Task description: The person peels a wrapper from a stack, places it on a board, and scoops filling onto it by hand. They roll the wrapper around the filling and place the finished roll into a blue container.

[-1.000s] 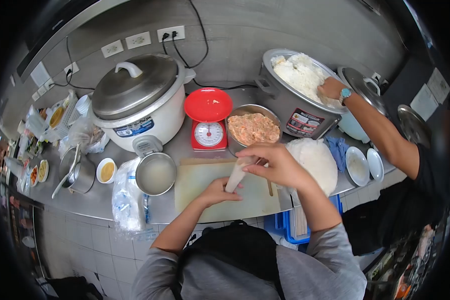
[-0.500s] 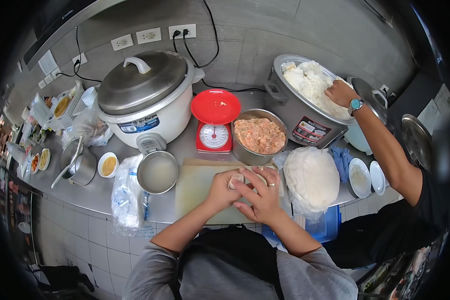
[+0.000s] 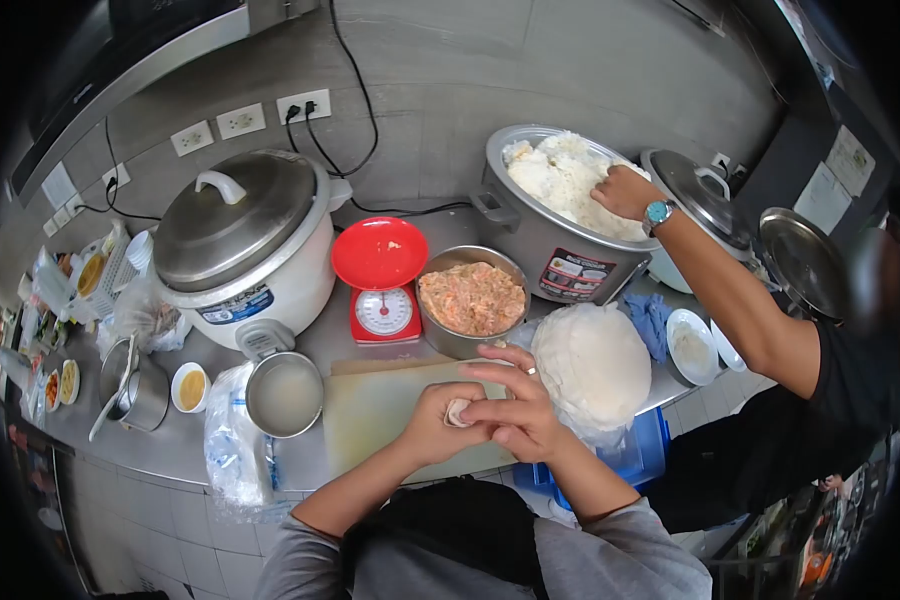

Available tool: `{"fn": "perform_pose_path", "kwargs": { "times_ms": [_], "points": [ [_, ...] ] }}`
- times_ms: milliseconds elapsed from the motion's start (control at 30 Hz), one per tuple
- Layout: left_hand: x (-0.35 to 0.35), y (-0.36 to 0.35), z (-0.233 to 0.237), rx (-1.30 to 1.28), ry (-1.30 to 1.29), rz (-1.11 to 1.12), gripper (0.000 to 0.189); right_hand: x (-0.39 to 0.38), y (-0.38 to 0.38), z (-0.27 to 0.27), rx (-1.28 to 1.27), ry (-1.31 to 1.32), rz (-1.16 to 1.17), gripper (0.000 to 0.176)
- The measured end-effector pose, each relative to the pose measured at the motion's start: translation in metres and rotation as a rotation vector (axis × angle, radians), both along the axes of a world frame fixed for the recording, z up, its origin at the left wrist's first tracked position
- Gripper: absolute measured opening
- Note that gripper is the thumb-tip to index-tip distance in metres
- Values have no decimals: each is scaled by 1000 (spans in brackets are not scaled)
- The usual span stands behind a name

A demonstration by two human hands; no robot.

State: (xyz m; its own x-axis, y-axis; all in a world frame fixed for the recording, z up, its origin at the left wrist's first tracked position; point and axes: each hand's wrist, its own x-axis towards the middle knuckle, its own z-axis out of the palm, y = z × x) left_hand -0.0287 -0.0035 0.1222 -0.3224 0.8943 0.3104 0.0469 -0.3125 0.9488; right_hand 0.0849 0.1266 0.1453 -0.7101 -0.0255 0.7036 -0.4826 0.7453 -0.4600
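Above the cutting board, my left hand (image 3: 438, 428) is closed around a small pale roll (image 3: 457, 412), whose whitish end shows at the top of the fist; most of it is hidden. My right hand (image 3: 526, 408) has its fingers spread, with a fingertip against the roll's end and a ring on one finger. Under both hands lies the pale yellowish cutting board (image 3: 365, 400). Just beyond them stands a steel bowl of pinkish minced filling (image 3: 473, 298). To the right is a stack of round white wrappers (image 3: 592, 365) on plastic.
A red scale (image 3: 383, 315), a lidded rice cooker (image 3: 235, 215) and a pan of cloudy liquid (image 3: 284, 393) stand leftward. At right, a co-worker's hand (image 3: 625, 193) is in the open cooker's rice (image 3: 560, 185). A blue cloth (image 3: 650, 322) and white dishes (image 3: 692, 345) lie nearby.
The camera view has shifted, so the counter sits further left and lower. My right hand's fingers have moved slightly over the roll. My left hand still grips it.
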Motion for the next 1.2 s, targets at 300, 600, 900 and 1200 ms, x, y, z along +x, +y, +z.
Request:
{"fn": "perform_pose_path", "kwargs": {
  "times_ms": [300,600,900,1200],
  "points": [
    [4,12,17,-60,40,-272,17,12,12,11,-255,20,82,58],
    [2,18,10,-5,97,-132,15,7,21,28,344,-25,-11,41],
    [-7,32,-23,96,99,571,17,4,-31,-19,547,54,-510,50],
    [-12,28,-8,193,479,873,26,-12,-53,-4,441,31,-592,41]
  ]
}}
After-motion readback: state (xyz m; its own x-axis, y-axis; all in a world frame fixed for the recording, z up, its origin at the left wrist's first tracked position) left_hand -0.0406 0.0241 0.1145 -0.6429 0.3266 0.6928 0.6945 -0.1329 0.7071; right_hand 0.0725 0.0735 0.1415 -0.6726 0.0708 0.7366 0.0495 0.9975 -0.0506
